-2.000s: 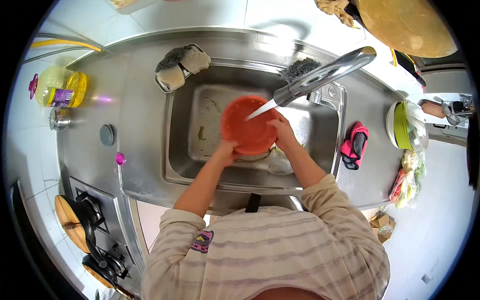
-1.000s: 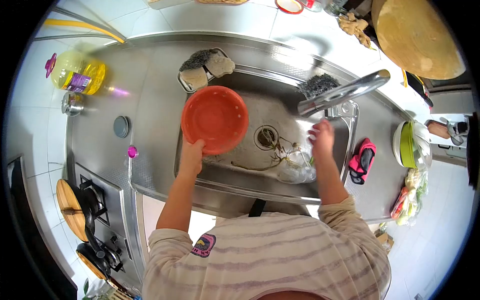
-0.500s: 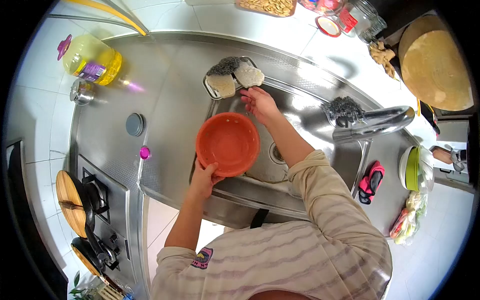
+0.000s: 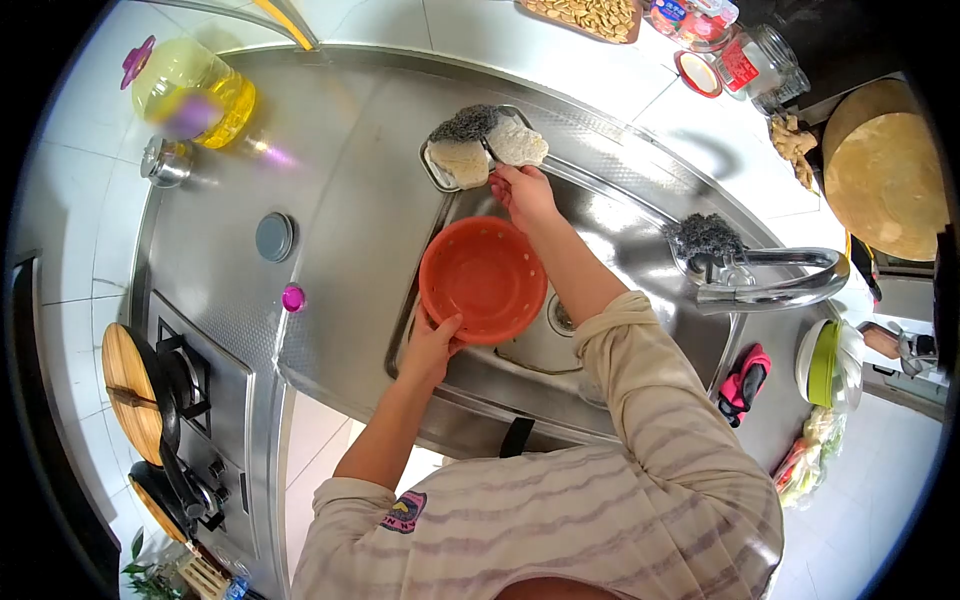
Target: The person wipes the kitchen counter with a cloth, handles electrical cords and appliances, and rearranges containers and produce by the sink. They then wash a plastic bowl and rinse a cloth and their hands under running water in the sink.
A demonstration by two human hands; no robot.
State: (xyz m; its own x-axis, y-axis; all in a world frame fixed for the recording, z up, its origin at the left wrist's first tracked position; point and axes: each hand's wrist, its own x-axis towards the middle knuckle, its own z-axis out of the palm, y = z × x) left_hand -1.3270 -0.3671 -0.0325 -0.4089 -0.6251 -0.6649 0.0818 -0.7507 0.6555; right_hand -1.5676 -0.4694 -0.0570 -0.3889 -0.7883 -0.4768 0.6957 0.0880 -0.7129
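Observation:
My left hand (image 4: 428, 352) grips the near-left rim of an orange-red basin (image 4: 482, 282) with holes near its rim, held over the left part of the steel sink (image 4: 655, 350). My right hand (image 4: 522, 196) is at the front edge of a small rack (image 4: 432, 172), its fingers pinched together beside a pale sponge (image 4: 518, 143). A thin dark piece shows by the fingertips, too small to name. A tan sponge (image 4: 459, 163) and a dark scouring pad (image 4: 465, 124) also lie on the rack. No water runs from the faucet (image 4: 775, 295).
Another dark scouring pad (image 4: 706, 236) sits behind the faucet. On the left counter are an oil bottle (image 4: 195, 95), a metal-topped jar (image 4: 167, 162), a round lid (image 4: 275, 237) and a pink cap (image 4: 293, 298). Pink cloth (image 4: 744, 384) lies on the right.
The water has stopped, and the basin has moved left from under the faucet. My right hand left the basin, passed near the faucet and reached the rack, where its fingers have closed.

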